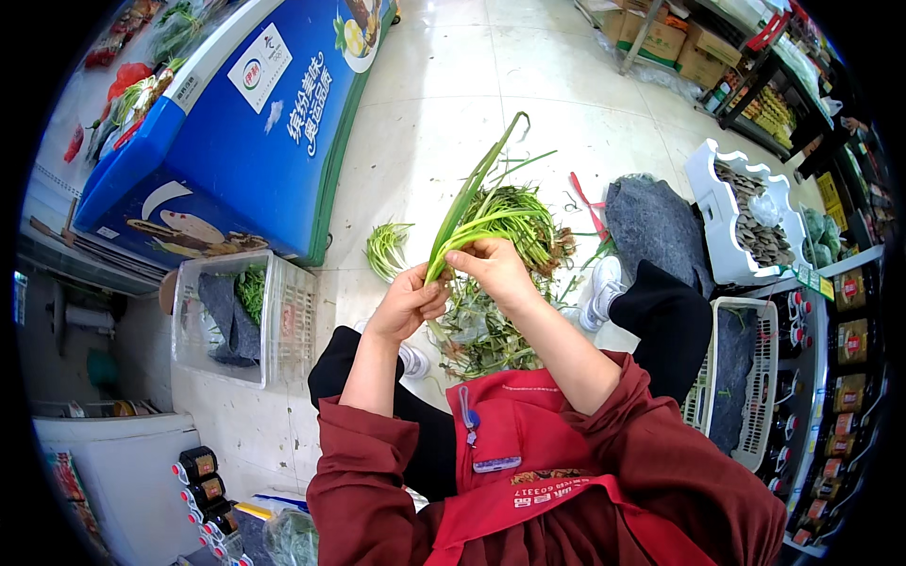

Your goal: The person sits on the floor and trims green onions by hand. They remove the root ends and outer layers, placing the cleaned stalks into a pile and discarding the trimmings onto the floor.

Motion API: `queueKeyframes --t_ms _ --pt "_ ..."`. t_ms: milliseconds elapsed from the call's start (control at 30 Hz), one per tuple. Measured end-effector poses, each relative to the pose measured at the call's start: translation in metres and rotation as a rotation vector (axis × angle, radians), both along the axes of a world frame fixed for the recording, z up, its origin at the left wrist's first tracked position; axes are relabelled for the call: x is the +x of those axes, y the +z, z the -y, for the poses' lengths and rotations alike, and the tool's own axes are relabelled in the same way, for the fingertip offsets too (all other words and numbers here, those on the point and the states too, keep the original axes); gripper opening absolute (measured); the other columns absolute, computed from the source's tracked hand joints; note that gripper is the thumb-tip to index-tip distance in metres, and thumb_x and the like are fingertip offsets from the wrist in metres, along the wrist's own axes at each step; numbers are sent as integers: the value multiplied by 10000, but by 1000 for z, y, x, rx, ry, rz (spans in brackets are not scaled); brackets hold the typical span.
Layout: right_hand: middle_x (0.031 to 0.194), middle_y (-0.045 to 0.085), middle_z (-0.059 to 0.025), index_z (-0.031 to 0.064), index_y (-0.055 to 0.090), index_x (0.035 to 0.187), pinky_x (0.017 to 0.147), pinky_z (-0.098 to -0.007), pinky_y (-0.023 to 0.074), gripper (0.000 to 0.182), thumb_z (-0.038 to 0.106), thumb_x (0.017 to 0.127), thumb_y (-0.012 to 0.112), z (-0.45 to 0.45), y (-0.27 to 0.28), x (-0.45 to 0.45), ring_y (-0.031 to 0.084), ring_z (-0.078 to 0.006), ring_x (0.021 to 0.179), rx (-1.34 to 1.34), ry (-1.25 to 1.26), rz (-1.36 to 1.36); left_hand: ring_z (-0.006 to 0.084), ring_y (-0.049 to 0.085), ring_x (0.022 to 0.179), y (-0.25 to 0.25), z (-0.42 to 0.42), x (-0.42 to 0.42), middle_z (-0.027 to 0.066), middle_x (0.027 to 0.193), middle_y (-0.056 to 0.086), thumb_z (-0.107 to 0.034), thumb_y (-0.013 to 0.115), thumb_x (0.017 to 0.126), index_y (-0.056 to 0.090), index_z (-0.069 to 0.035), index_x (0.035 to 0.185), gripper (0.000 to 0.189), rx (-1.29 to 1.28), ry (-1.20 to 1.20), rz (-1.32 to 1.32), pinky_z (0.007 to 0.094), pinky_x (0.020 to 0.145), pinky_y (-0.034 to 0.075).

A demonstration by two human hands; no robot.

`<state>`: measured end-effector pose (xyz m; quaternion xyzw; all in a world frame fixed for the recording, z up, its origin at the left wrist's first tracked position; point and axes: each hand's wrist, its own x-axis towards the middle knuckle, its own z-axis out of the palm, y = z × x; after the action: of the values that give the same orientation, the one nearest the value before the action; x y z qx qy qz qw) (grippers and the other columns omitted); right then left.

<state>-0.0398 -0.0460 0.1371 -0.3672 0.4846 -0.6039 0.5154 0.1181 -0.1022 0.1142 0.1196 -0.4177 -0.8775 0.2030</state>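
My left hand point(410, 301) is closed around the lower stalks of a green onion point(471, 191), whose long leaves point up and away from me. My right hand point(495, 272) pinches pale green leaves of it with thumb and fingers, close beside the left. Beyond the hands, a heap of green onions point(527, 223) with rooty ends lies on the tiled floor. Below them, between my feet, is a pile of trimmed leaves and roots point(488, 347). A small bundle of pale green stalks point(388, 249) lies to the left.
A blue chest freezer point(283, 134) and a clear plastic crate point(267, 318) are at left. To the right are a dark grey cloth point(655, 226), a red ribbon point(589, 201), a white foam box point(715, 233) and a pale plastic basket point(764, 396). A person's hand point(853, 125) shows at far right.
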Motion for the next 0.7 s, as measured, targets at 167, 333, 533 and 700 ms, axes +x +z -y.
queueKeyframes --t_ms 167,333,533,700 --pt "698 569 -9 10 608 835 617 -214 381 130 126 778 595 -1 -15 1 484 -67 637 56 -78 264 43 248 441 -1 3 -4 -47 545 267 -249 474 888 457 -71 921 182 108 114 -8 166 385 206" --pt "697 546 0 36 556 813 580 -201 363 86 86 761 602 -5 -16 13 465 -65 601 4 -128 386 47 250 442 -7 4 -6 -37 560 275 -231 409 915 466 -81 920 161 189 215 -14 167 372 200" --pt "817 560 -55 4 540 779 677 -249 424 89 0 725 610 -23 -13 32 539 -139 756 -125 -98 -141 78 378 506 -11 4 -9 0 632 427 -224 417 910 487 -54 931 186 231 452 134 193 419 288" --pt "822 571 -119 -11 551 717 693 -302 437 92 3 679 633 -35 -22 30 561 -230 784 -363 -130 -579 125 450 651 -22 2 -16 38 726 484 -227 431 908 488 -4 956 236 130 460 144 240 623 395"
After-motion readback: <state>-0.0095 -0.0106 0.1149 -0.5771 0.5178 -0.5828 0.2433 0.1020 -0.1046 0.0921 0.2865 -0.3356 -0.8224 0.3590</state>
